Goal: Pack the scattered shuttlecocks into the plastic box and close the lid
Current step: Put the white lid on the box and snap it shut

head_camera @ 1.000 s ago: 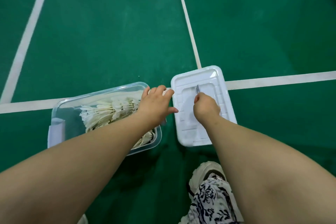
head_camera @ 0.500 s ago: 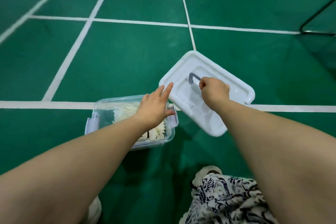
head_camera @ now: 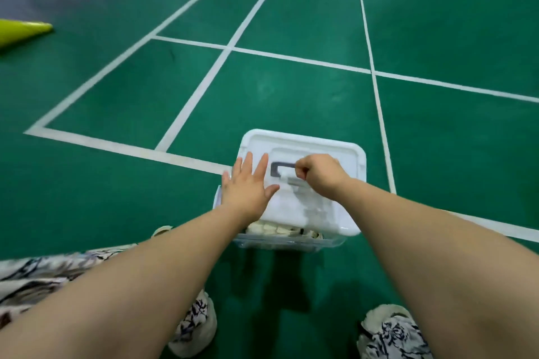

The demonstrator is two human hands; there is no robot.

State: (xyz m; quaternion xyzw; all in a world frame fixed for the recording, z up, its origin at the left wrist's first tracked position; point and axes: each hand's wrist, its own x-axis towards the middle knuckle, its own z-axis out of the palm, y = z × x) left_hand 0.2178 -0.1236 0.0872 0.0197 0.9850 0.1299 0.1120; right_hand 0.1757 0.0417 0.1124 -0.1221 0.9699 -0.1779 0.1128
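Single head view, looking forward-down (wide-angle) over court floor (head_camera: 291,102), close.

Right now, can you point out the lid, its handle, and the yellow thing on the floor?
lid (head_camera: 329,151): head view, on its white top near the far edge.
handle (head_camera: 281,165): head view, on the grey bar left of the gripping hand.
yellow thing (head_camera: 22,30): head view, on its pointed yellow body at far left.
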